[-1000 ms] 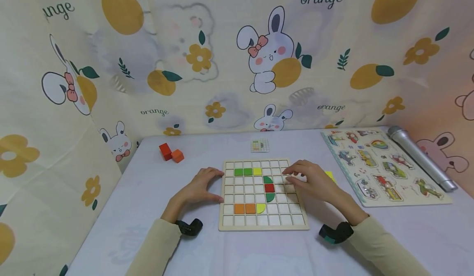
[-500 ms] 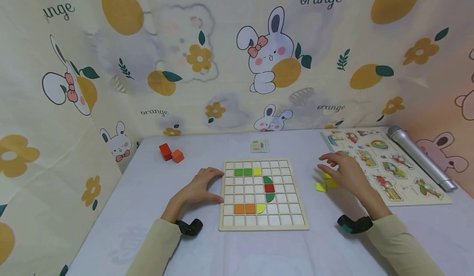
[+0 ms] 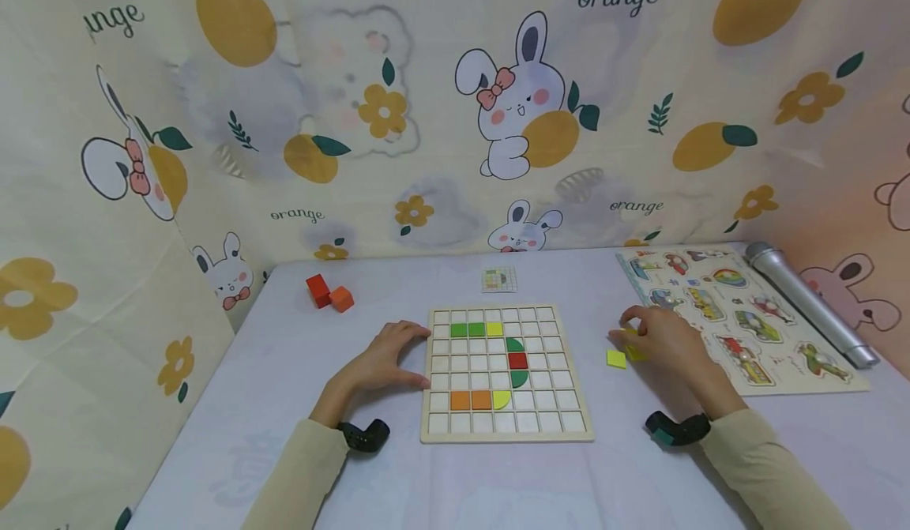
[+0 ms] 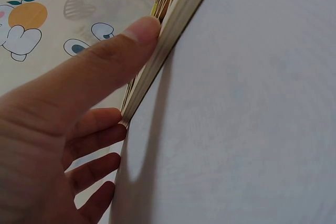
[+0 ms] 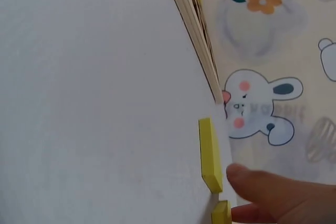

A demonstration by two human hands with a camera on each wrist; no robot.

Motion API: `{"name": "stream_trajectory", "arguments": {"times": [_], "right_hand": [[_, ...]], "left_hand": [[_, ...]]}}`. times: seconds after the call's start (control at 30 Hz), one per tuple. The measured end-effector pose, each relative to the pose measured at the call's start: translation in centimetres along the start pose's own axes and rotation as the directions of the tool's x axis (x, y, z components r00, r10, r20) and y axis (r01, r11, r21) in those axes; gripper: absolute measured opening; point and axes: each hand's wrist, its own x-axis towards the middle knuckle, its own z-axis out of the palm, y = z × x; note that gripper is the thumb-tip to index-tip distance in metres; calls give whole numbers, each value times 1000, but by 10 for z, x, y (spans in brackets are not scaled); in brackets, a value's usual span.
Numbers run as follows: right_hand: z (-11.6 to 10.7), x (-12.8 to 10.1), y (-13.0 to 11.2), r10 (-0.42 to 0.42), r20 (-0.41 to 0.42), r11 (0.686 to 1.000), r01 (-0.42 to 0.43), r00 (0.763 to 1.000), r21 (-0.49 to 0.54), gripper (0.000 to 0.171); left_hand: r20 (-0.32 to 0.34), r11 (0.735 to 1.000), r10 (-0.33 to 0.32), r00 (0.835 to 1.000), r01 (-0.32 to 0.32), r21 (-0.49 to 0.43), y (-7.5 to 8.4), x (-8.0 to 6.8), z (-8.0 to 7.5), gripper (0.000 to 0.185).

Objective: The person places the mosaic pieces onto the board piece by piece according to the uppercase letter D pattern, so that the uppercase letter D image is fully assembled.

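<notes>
A wooden grid board (image 3: 505, 438) lies flat on the white table, with green, yellow, red and orange tiles in some of its cells. My left hand (image 3: 380, 360) rests against the board's left edge, thumb and fingertips spread along it; the left wrist view shows the thumb (image 4: 142, 30) on the rim. To the right of the board, my right hand (image 3: 661, 344) reaches over several yellow tiles, thumb and index finger parted around them. One yellow tile (image 3: 615, 358) lies uncovered beside it, while the others are partly hidden. In the right wrist view the fingertips are right at a yellow tile (image 5: 221, 213).
Red and orange blocks (image 3: 329, 294) stand at the back left. A small pattern card (image 3: 498, 280) lies behind the board. On the right are a picture puzzle board (image 3: 789, 384) and a silver cylinder (image 3: 810, 305). A printed cloth hangs behind the table.
My right hand has moved from the board's right side to the yellow tiles, then lowered over them. The left hand has stayed at the board's left edge.
</notes>
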Motion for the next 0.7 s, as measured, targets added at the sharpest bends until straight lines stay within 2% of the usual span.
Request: {"name": "stream_trajectory", "arguments": {"times": [0.23,0.33,0.53,0.7], "right_hand": [[3,3,-1,-33,12,999,33,999,3,29],[4,4,-4,-33,12,999,33,999,26,29],[5,5,-16,-83,-79,988,93,993,124,34],[10,7,-36,-168,-161,959,200,973,203,27]], "left_hand": [[-1,1000,2,1000,-2,5,-1,1,0,80],[1,1000,4,1000,-4,6,-1,0,0,80],[6,1000,10,1000,-10,3,-1,0,0,80],[2,1000,10,1000,-10,11,0,-1,-1,79]]}}
